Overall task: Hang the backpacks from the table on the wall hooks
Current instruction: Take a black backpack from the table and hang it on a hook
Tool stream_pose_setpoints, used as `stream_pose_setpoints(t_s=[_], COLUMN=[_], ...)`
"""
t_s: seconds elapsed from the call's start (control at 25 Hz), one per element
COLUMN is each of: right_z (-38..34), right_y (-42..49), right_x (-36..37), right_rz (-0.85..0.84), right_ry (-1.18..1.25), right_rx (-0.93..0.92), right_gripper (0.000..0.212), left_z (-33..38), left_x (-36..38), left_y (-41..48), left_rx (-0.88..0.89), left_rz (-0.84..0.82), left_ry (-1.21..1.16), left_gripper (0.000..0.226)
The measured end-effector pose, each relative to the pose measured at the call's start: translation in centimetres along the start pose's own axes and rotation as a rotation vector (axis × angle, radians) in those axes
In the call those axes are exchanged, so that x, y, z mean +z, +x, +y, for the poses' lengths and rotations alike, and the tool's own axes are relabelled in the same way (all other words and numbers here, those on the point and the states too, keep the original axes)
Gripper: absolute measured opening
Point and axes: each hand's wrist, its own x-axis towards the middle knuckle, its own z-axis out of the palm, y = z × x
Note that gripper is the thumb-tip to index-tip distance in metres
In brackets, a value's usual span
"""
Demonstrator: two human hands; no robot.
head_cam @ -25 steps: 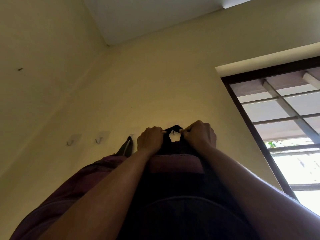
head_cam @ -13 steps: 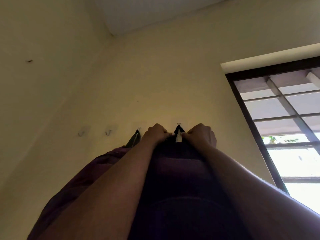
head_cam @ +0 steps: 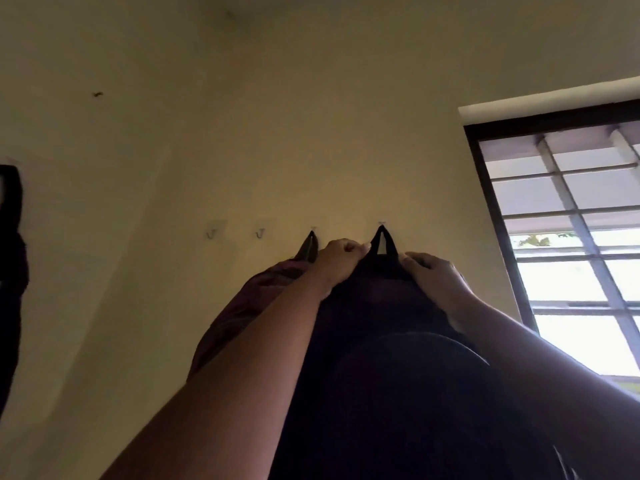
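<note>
Left hand [head_cam: 337, 261], right hand [head_cam: 433, 277] grip backpack [head_cam: 381, 341] lower; loop [head_cam: 380, 229] now on hook [head_cam: 381, 223].

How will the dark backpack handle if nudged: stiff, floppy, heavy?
Likely soft: the left hand and right hand pinch the dark backpack by its cloth top. Its top loop peaks taut on the hook, suggesting some weight; it may swing.

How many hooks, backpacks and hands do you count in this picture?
Hooks: 4
Backpacks: 2, maroon backpack and black backpack
Hands: 2, left hand and right hand, both gripping the black backpack
Total: 8; the dark shape at the left edge is unclear, not counted
</note>
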Motion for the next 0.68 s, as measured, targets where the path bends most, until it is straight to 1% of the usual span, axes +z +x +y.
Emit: stream_pose_setpoints(t_s=[0.16,0.32,0.48,0.56,0.6,0.68], right_z=[-1.9,-3.9,-6.2,-7.2,-7.4,-7.4], right_y=[-3.8,-8.0,-15.2,-19.6,-22.2,-27.1], right_x=[-1.1,-2.6,-4.2,-5.1,-5.4,-5.7], right_rz=[0.025,0.031,-0.043,-0.105,-0.146,-0.211], right_ry=[-0.024,0.072,0.145,0.230,0.277,0.349], right_rx=[0.080,0.150,0.237,0.343,0.403,0.496], right_gripper=[0.040,0.041,0.038,0.033,0.037,0.053], left_z=[0.4,2.0,4.0,4.4,4.6,4.4], left_x=[-0.4,-1.2,-1.9,-1.9,-1.8,-2.1], left_y=[-3.8,-8.7,-17.6,-22.9,-25.5,-30.6], left_rx=[0.002,-0.034,-0.150,-0.243,-0.301,-0.384], left_rz=[0.026,0.021,0.136,0.176,0.200,0.231], left_ry=[0.000,-0.044,-0.151,-0.176,-0.194,-0.214], left_gripper=[0.047,0.053,0.051,0.052,0.052,0.054])
